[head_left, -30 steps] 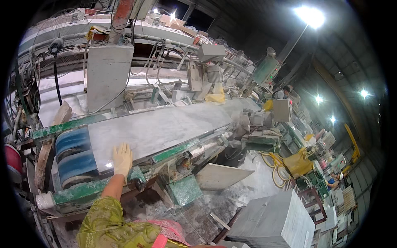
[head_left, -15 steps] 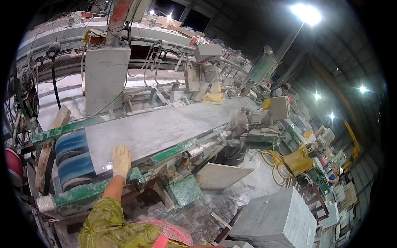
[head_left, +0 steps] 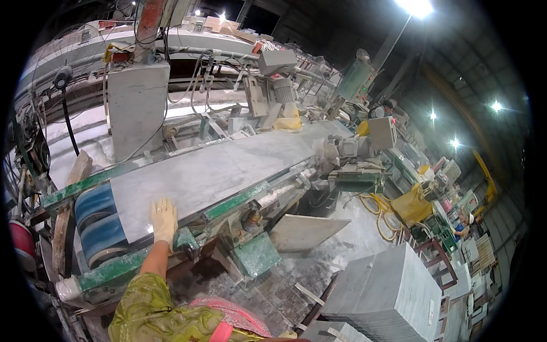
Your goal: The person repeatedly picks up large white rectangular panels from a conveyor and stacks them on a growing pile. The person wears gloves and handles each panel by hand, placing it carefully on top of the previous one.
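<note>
My left hand, in a cream glove, lies flat with its fingers stretched out on the near edge of a long white, grey-veined stone slab. It is close to the slab's left end and grips nothing. The slab lies lengthwise on a belt conveyor, whose blue belts show just beyond that end. Of my right arm only a sliver shows at the lower edge, with a small cream patch that may be my right hand. Its fingers are hidden.
Green rails run along the conveyor. Motor heads stand at its far right. A slab leans below, near a stack of grey slabs. Yellow hose lies on the floor, and another person is far right.
The view has shifted slightly. My left hand stays flat on the slab near its left end. A small cream patch has come into view at the lower edge.
</note>
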Motion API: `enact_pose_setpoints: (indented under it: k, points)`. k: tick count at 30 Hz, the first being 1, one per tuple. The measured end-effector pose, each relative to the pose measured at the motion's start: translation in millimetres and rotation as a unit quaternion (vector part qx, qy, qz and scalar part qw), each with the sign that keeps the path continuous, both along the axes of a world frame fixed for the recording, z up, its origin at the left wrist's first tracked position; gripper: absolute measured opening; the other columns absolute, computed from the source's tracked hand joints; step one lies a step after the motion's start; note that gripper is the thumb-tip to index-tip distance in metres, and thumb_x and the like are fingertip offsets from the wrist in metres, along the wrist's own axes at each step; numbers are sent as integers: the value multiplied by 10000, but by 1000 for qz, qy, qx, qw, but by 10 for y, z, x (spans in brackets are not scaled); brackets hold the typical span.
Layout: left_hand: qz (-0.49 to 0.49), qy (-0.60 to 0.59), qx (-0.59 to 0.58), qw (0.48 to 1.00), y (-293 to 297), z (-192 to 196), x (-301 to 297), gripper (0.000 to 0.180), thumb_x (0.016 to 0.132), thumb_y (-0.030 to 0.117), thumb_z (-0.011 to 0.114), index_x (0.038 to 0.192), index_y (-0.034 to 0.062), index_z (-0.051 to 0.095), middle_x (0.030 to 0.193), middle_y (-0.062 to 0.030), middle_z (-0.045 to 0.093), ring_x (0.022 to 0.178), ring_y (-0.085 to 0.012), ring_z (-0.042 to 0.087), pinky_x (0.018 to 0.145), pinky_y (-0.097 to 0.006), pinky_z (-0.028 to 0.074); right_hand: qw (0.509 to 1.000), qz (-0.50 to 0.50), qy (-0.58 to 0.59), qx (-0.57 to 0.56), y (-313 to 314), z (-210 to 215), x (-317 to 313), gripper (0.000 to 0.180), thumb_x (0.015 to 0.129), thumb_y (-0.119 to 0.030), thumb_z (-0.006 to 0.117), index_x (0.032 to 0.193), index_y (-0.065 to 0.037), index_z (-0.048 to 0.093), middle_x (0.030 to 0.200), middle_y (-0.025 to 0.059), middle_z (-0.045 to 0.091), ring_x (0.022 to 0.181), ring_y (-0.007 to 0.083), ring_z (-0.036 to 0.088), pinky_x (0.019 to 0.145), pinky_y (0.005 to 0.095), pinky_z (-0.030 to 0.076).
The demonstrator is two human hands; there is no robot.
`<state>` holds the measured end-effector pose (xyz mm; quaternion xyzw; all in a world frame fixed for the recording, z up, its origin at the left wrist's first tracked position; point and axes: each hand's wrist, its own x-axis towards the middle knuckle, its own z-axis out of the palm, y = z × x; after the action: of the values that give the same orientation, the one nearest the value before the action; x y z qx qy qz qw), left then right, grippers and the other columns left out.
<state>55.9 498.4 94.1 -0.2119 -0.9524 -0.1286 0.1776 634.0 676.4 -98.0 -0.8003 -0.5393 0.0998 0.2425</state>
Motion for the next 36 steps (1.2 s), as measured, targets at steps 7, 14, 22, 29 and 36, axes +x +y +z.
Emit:
enact_pose_setpoints:
  k: [7, 14, 22, 29, 36]
  points:
    - [-9, -18, -2, 1000, 17, 60, 26, 478, 1018, 296, 398, 1355, -21, 518, 1432, -175, 498, 1376, -284, 398, 1189, -484, 199, 1000, -17, 1, 5, -64, -23, 113, 145, 722, -148, 609, 691, -22, 674, 663, 188, 659, 650, 369, 653, 638, 484, 513]
    - [2, -1, -23, 1000, 13, 46, 23, 473, 1015, 288, 401, 1367, -8, 510, 1440, -166, 490, 1364, -294, 407, 1179, -480, 211, 1000, -26, -1, 9, -124, -19, 196, 142, 725, -149, 612, 703, -24, 676, 674, 189, 662, 663, 372, 656, 649, 484, 516]
    - [5, -7, -19, 1000, -13, -11, -8, 500, 1004, 306, 416, 1386, -8, 488, 1455, -169, 473, 1378, -294, 383, 1178, -483, 200, 999, -30, -1, 18, -148, -32, 302, 140, 728, -150, 615, 716, -26, 679, 687, 191, 666, 679, 375, 659, 662, 485, 519]
    - [2, 6, -20, 1000, -6, -40, -22, 491, 1009, 298, 409, 1380, -13, 492, 1447, -175, 479, 1375, -300, 388, 1181, -485, 190, 999, -39, 7, 38, -170, -92, 414, 138, 730, -150, 618, 728, -28, 681, 698, 192, 668, 692, 377, 661, 673, 485, 522]
    - [4, 18, -8, 1000, 7, -94, -39, 474, 1009, 285, 411, 1363, -16, 507, 1431, -184, 490, 1374, -304, 392, 1177, -485, 201, 999, -37, 4, 31, -186, -92, 455, 140, 738, -156, 620, 758, -32, 681, 725, 196, 671, 721, 384, 661, 699, 486, 522]
